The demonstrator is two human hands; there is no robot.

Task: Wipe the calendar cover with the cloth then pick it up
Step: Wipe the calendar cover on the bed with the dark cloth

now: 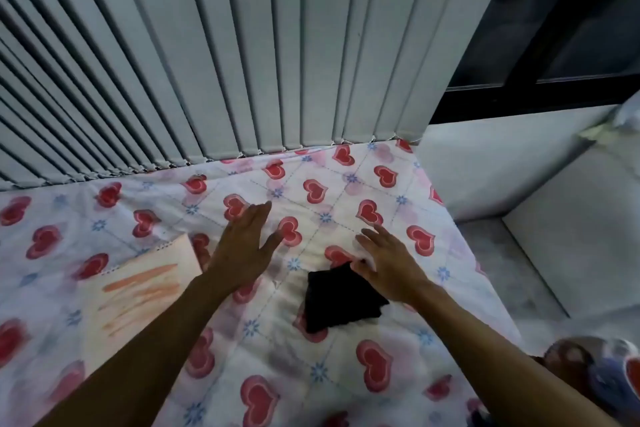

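Where the vertical blinds [214, 45] hung down behind it, a bed [346, 191] covered in a white sheet with red hearts and small blue flowers filled most of the view. Right of the blinds, a dark window [561, 31] showed above a pale ledge [502, 163], and the bed's right edge dropped off toward a grey floor [512, 270]. Open sheet lay between the blinds and the hands, and more of it spread in the near part of the bed.

On the left part of the bed lay the calendar [135, 291], flat, its pale cover streaked with orange marks and its spiral edge toward the blinds. Right of the calendar, well apart from it, a folded black cloth [341, 302] rested on the sheet.

Between calendar and cloth, the left hand [244, 246] hovered palm down, its grip wide, fingers straight and spread, holding nothing. At the cloth's far right corner, the right hand [388, 260] was also spread and palm down, its grip wide and holding nothing; whether its thumb touched the cloth could not be told.

At the bed's near right corner, a blurred rounded thing in brown, blue and red [595, 371] lay beyond the edge.
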